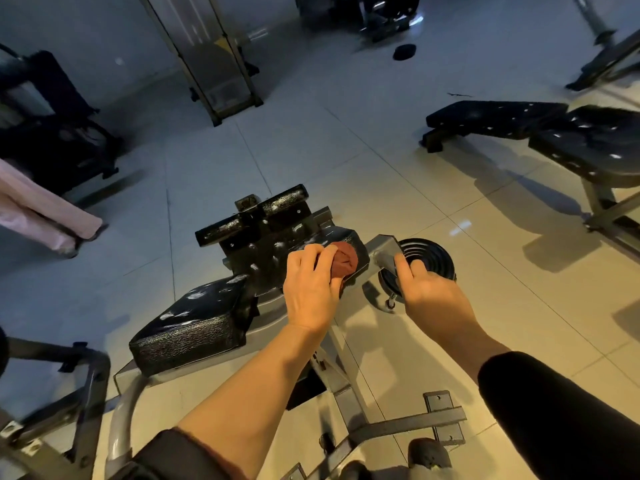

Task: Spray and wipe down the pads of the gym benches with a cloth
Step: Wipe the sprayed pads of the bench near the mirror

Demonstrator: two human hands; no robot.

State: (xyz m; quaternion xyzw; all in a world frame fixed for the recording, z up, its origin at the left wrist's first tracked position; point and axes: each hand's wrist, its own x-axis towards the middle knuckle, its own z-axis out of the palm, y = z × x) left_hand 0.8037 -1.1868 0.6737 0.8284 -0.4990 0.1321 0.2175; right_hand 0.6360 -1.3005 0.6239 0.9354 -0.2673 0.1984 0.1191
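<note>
My left hand [311,289] grips a bunched reddish-brown cloth [344,259] and presses it on the right end of a black bench pad [277,251]. A second black pad [194,327] lies lower left on the same grey frame. My right hand [429,289] has its fingers curled around the grey metal bar [384,251] beside a black weight plate [424,258]. No spray bottle is in view.
Another black bench [540,129] stands at the right. A grey machine frame [214,64] rises at the back, dark equipment [52,133] at the left. A person's legs in pale trousers [41,209] are at the left edge. Grey frame feet [440,420] lie below my arms.
</note>
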